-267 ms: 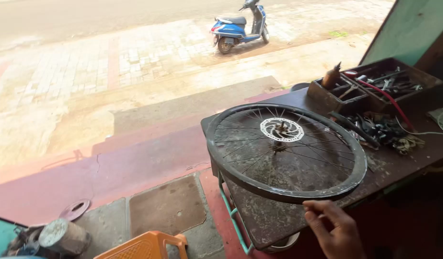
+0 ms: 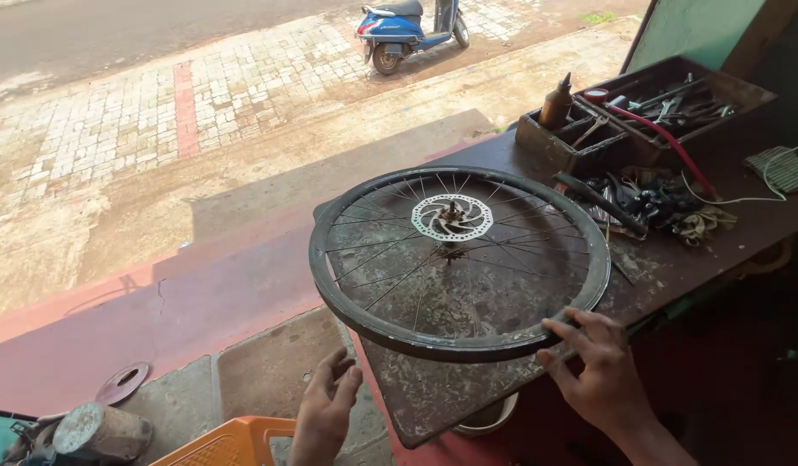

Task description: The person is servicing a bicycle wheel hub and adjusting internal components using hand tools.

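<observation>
A black bicycle wheel (image 2: 356, 311) with thin spokes and a silver brake disc (image 2: 452, 217) at its hub lies flat on a worn dark workbench (image 2: 433, 393). My right hand (image 2: 599, 367) rests at the wheel's near rim, fingertips touching the rim's outer edge, fingers spread and holding nothing. My left hand (image 2: 327, 407) hovers low at the bench's front left corner, fingers apart and empty, a short way from the rim.
A wooden tool tray (image 2: 545, 142) with a brown bottle (image 2: 556, 103), tools and a red hose stands at the bench's far right. Loose parts (image 2: 653, 203) lie beside the wheel. An orange crate (image 2: 226, 444) and a tin (image 2: 101, 430) sit below left. A blue scooter (image 2: 407, 26) is parked outside.
My left hand has come into view at the bench's front left. My right hand has moved up onto the wheel's near rim. The view has shifted.
</observation>
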